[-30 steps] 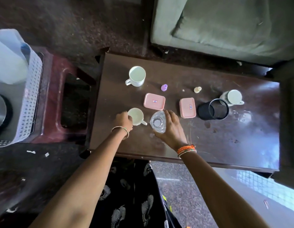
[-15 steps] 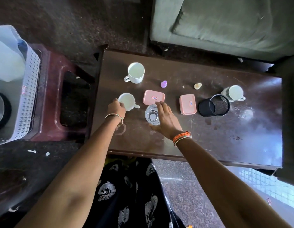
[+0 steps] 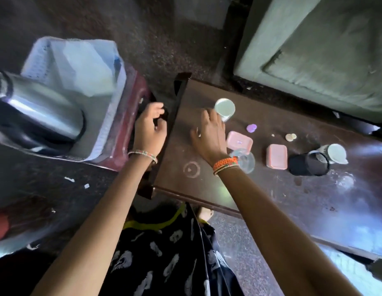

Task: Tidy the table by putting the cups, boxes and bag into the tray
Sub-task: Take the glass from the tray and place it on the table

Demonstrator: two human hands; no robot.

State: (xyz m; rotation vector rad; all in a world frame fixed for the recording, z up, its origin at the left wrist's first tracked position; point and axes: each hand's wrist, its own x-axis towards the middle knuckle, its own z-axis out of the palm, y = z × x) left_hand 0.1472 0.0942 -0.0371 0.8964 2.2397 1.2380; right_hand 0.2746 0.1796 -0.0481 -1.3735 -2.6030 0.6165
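My right hand (image 3: 209, 135) lies over the left part of the dark table (image 3: 207, 189), fingers spread, fingertips against a white cup (image 3: 224, 107). My left hand (image 3: 150, 127) hovers over the gap between the table and the stool, fingers loosely apart, and I see nothing in it. The white perforated tray (image 3: 113, 116) stands on the stool and holds a white bag (image 3: 87, 67) and a steel flask (image 3: 42, 112). A clear glass (image 3: 246, 163) stands by my right wrist. Two pink boxes (image 3: 239, 142) (image 3: 277, 156) and a second white cup (image 3: 335, 153) remain on the table.
A black mesh holder (image 3: 307, 164) lies beside the right cup. A purple cap (image 3: 251, 128) and a small beige piece (image 3: 290, 136) sit behind the boxes. The maroon stool (image 3: 126, 146) is left of the table, a green sofa (image 3: 324, 50) behind it.
My left hand moved left off the table; the cup it held is out of sight. My right hand let go of the glass and reached the far white cup. My view turned left.
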